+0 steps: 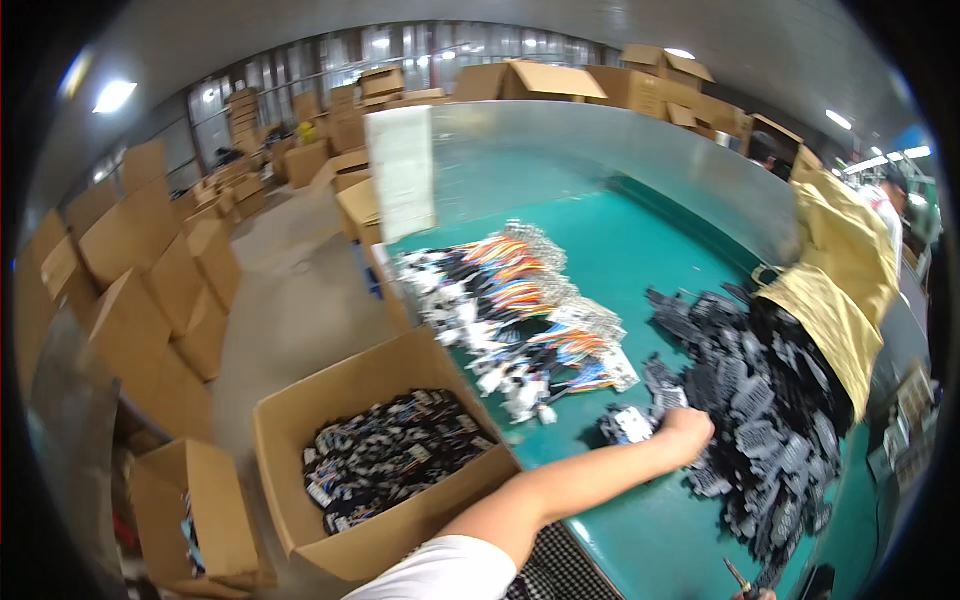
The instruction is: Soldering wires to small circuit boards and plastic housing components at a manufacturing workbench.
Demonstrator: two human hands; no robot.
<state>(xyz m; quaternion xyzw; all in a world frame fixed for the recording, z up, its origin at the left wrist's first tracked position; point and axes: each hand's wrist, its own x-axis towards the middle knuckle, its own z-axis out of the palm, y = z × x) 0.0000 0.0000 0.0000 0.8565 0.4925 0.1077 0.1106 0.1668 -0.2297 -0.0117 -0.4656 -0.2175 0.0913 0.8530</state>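
My left hand [688, 432] reaches across the green table with its fingers curled in, at the near left edge of a heap of dark plastic housings [757, 438]. What it grips, if anything, is hidden. Just left of it lies a dark piece with a pale board [630, 425]. Only a sliver of my right hand [757, 595] shows at the lower edge, closed round a thin pointed tool [738, 574]. Beyond my left arm, rows of small circuit boards with coloured wires and white connectors [530, 315] are spread out.
A yellow sack [835, 270] spills the housings at the right. An open carton [290, 460] full of black wired parts stands against the table's left side. A metal guard [580, 140] walls the back; more cartons [150, 270] stack at the left.
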